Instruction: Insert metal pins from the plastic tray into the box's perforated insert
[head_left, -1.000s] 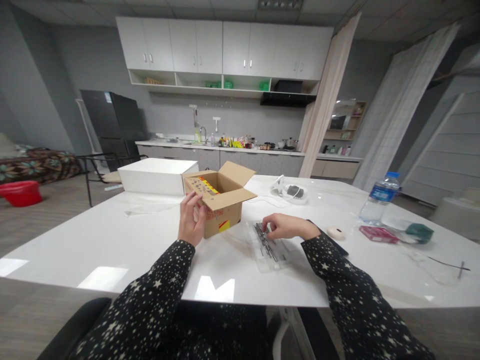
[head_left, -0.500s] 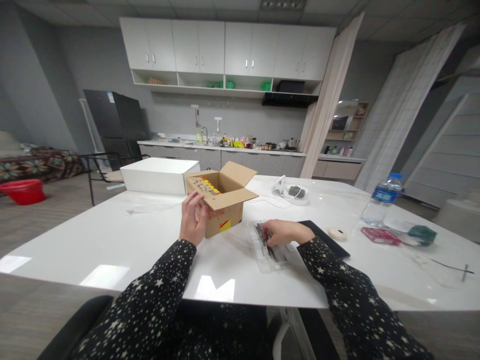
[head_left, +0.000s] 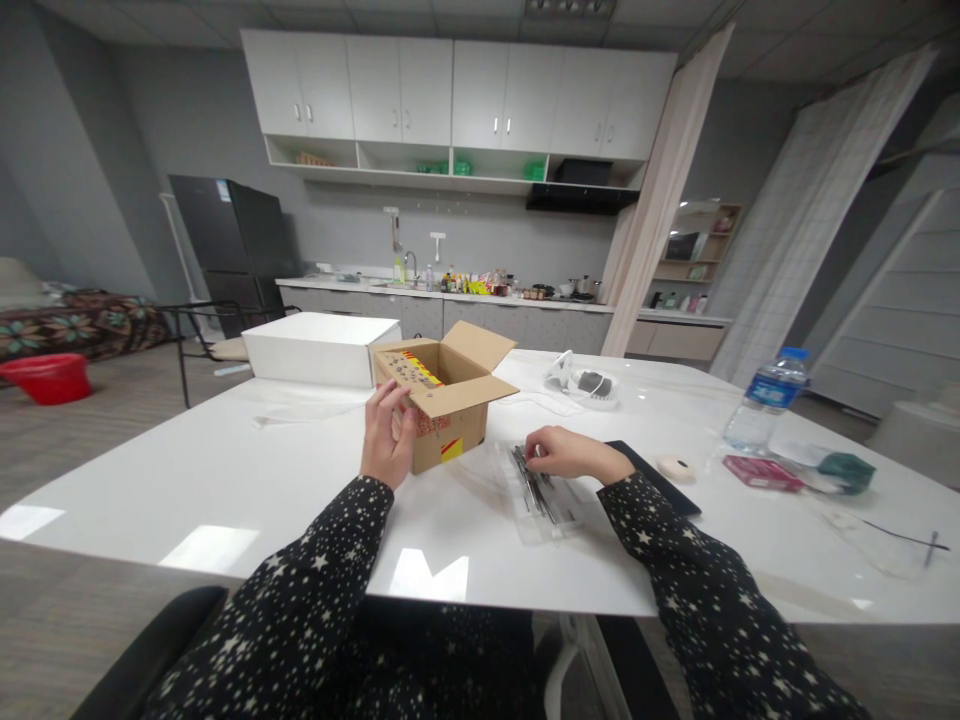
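Recording the layout from large to small, we start with the white table (head_left: pixel 285 470), which spans the view in front of the person. On its far left part sits a closed white box (head_left: pixel 315 355). Just beside that we note a smaller cardboard box (head_left: pixel 450 435), its top flaps spread open. To the right of the cardboard box, and nearer the person, lies a shallow clear tray (head_left: pixel 517 500), with a flat black object (head_left: pixel 664 485) partly behind the right forearm.

Left hand (head_left: pixel 386 440): at the near left corner of the cardboard box, fingers loosely curved, thumb apart from them. We see contact with the box but cannot tell whether it grips or only rests.

Right hand (head_left: pixel 566 455): over the tray, fingers bent down and thumb close to them, nearly closed. We cannot tell whether anything is pinched.

Smallest: thin metal rods (head_left: pixel 534 490), bunched in the tray. Their long axis slants from far left to near right. We place the right hand nearest, reaching in from the right with fingertips at their far end; the left hand lies well apart, on their left.
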